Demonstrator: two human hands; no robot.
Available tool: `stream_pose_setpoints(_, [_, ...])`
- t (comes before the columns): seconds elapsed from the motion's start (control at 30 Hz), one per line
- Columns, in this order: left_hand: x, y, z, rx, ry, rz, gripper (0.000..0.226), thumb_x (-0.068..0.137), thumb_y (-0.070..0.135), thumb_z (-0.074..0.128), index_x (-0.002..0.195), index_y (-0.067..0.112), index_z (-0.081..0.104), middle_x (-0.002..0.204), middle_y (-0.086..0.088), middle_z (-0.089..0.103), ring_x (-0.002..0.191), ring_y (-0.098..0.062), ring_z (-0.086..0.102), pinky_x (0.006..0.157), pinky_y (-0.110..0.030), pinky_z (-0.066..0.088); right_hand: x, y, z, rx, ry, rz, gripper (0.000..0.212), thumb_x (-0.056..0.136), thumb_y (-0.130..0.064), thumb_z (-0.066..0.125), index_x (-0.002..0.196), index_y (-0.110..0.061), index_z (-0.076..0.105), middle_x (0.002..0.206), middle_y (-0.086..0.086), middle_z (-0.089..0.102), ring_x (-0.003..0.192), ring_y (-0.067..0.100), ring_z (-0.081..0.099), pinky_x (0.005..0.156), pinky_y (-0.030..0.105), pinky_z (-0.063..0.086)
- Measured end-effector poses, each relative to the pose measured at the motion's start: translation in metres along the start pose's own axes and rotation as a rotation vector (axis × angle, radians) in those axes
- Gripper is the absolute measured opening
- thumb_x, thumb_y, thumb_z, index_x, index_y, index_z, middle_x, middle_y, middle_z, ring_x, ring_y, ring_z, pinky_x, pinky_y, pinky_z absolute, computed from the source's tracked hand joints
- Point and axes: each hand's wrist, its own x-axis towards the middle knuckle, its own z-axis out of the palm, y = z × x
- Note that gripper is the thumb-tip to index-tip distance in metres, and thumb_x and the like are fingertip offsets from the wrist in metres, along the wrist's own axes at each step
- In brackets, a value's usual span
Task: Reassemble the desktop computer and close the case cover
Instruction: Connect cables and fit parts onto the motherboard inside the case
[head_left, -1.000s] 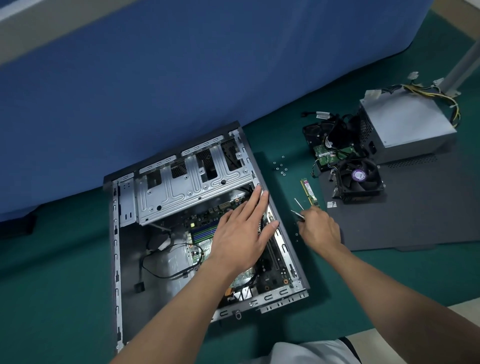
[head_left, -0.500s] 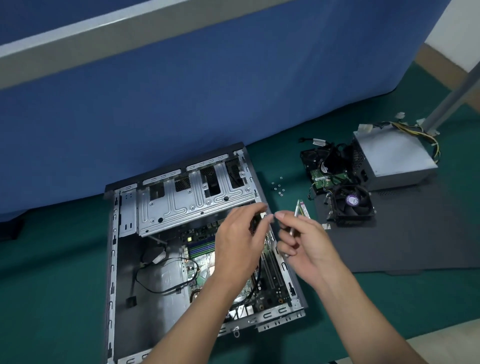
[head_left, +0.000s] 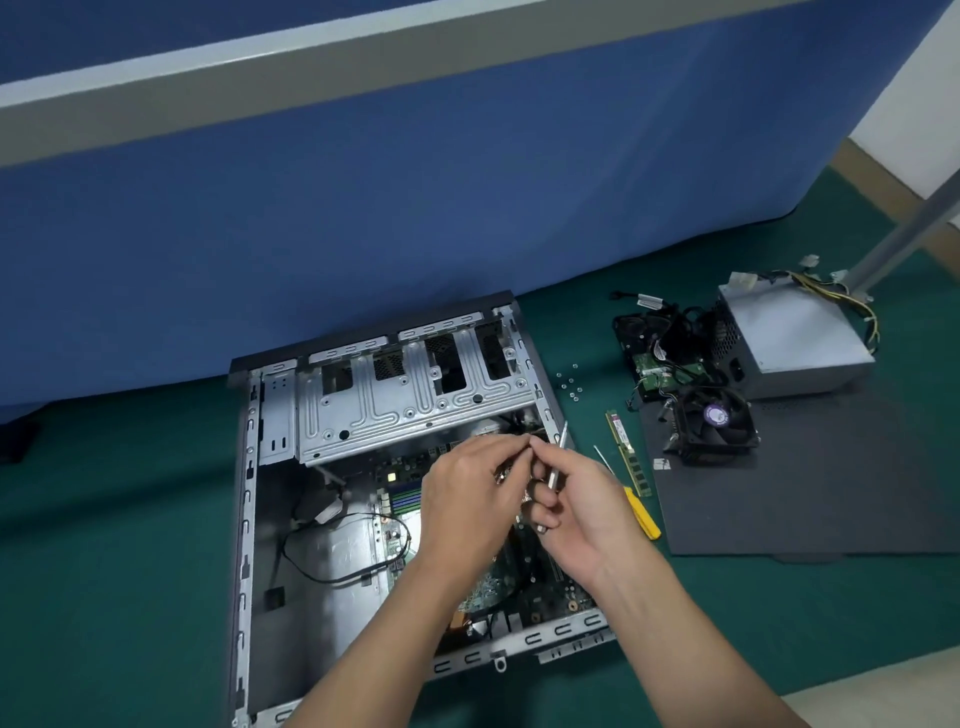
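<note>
The open computer case lies flat on the green mat, with the motherboard showing under a silver drive cage. Both hands hover over the case's right side, their fingertips meeting. My right hand grips a slim silver tool that points up and away. My left hand pinches something small against the right fingertips; what it is stays hidden. The dark case cover lies on the mat to the right.
A RAM stick and a yellow-handled screwdriver lie beside the case. Several loose screws, a CPU fan, a hard drive and the power supply sit at the right. A blue partition stands behind.
My right hand picked the silver tool up from the mat and brought it over the case. My left hand lifted off the motherboard, and its fingers met the right hand's.
</note>
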Motion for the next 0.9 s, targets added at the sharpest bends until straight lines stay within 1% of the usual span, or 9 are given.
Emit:
stream_pose_setpoints(0.1, [-0.001,-0.008,-0.003,0.030,-0.007,-0.035,0.014,0.087,0.020,0.070,0.099,0.020,0.077,0.095,0.006,0.075,0.087,-0.010,0.069,0.076,-0.036,0.056,0.003,0.008,0.003,-0.100,0.026,-0.037,0.008,0.091,-0.008,0.060,0.083,-0.005,0.059,0.059,0.000,0.048,0.044,0.009,0.030,0.034,0.019,0.020])
stream_pose_setpoints(0.23, [-0.002,-0.022,-0.002,0.053,0.000,-0.098,0.013,0.086,0.018,0.072,0.097,0.019,0.078,0.094,0.005,0.075,0.084,-0.011,0.069,0.077,-0.035,0.056,0.008,0.017,0.007,-0.277,0.074,-0.071,0.012,0.093,-0.010,0.058,0.082,-0.005,0.061,0.060,0.000,0.049,0.044,0.009,0.031,0.035,0.020,0.019])
stream_pose_setpoints(0.33, [-0.002,-0.035,0.002,0.054,0.021,-0.160,0.013,0.085,0.017,0.072,0.097,0.017,0.078,0.094,0.004,0.075,0.083,-0.011,0.069,0.077,-0.034,0.057,0.016,0.027,0.010,-0.320,0.096,-0.064,0.014,0.092,-0.009,0.058,0.079,-0.006,0.063,0.064,0.002,0.051,0.044,0.009,0.033,0.037,0.020,0.018])
stream_pose_setpoints(0.5, [0.006,-0.063,0.013,0.051,-0.038,-0.304,0.015,0.087,0.021,0.071,0.099,0.016,0.077,0.097,0.001,0.075,0.085,-0.012,0.069,0.081,-0.026,0.053,0.033,0.045,0.011,-0.536,0.217,-0.072,0.014,0.091,-0.015,0.058,0.082,-0.013,0.069,0.066,0.001,0.055,0.050,0.009,0.038,0.045,0.025,0.026])
stream_pose_setpoints(0.6, [0.019,-0.079,0.022,0.056,-0.108,-0.408,0.018,0.089,0.023,0.069,0.102,0.014,0.076,0.094,0.000,0.075,0.068,-0.013,0.067,0.071,-0.026,0.055,0.040,0.053,0.008,-0.621,0.237,-0.058,0.014,0.090,-0.015,0.057,0.082,-0.017,0.068,0.069,-0.001,0.059,0.051,0.008,0.041,0.048,0.024,0.028])
stream_pose_setpoints(0.67, [0.029,-0.089,0.030,0.065,-0.164,-0.498,0.018,0.090,0.025,0.067,0.103,0.015,0.075,0.081,0.000,0.074,0.053,-0.017,0.061,0.058,-0.030,0.055,0.044,0.055,0.005,-0.655,0.229,-0.021,0.013,0.091,-0.014,0.055,0.086,-0.015,0.067,0.074,0.000,0.059,0.052,0.007,0.041,0.049,0.023,0.029])
stream_pose_setpoints(0.7, [0.034,-0.093,0.035,0.082,-0.198,-0.533,0.018,0.091,0.025,0.066,0.102,0.015,0.075,0.075,0.000,0.073,0.050,-0.018,0.059,0.055,-0.031,0.054,0.047,0.056,0.004,-0.670,0.225,-0.003,0.012,0.091,-0.014,0.055,0.088,-0.013,0.067,0.076,0.002,0.058,0.051,0.006,0.040,0.049,0.024,0.029])
stream_pose_setpoints(0.8, [0.043,-0.105,0.050,0.191,-0.360,-0.606,0.021,0.096,0.024,0.056,0.096,0.013,0.074,0.069,-0.004,0.065,0.060,-0.024,0.058,0.061,-0.030,0.048,0.056,0.056,0.000,-0.695,0.232,0.039,0.014,0.092,-0.013,0.053,0.087,-0.015,0.066,0.076,0.003,0.058,0.044,0.004,0.037,0.046,0.022,0.029])
stream_pose_setpoints(0.9, [0.054,-0.112,0.064,0.352,-0.535,-0.677,0.039,0.102,0.024,0.038,0.069,0.010,0.053,0.066,-0.002,0.048,0.064,-0.020,0.046,0.066,-0.027,0.034,0.063,0.054,-0.003,-0.678,0.221,0.065,0.013,0.093,-0.012,0.052,0.090,-0.012,0.064,0.075,0.006,0.054,0.042,0.002,0.035,0.042,0.020,0.028])
